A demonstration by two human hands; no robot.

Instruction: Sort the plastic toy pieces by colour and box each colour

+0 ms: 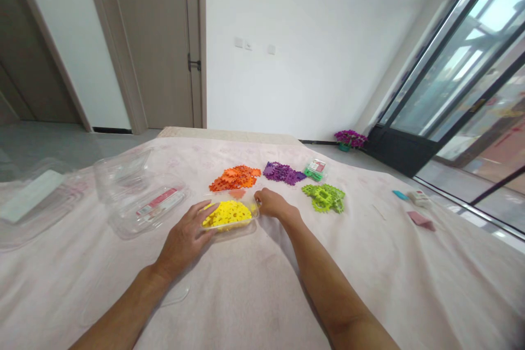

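Observation:
A clear plastic box [248, 221] full of yellow toothed pieces [228, 214] rests on the cloth in front of me. Around its left end my left hand [191, 232] is wrapped, fingers over the rim and thumb low on the near side. My right hand [270, 203] is closed at the right end, its curled fingers pinching the rim there. Just behind the box lies a heap of orange pieces [235, 176]. Purple pieces [283, 173] lie beyond my right hand, and green pieces [324, 197] to its right.
Open clear plastic containers [141, 191] stand at the left, one with a red-and-white label. A small box with green contents [315, 169] sits behind the green pieces. Toward the right edge are a pink item [421, 221] and a blue one [400, 195] on the pale tablecloth [262, 295].

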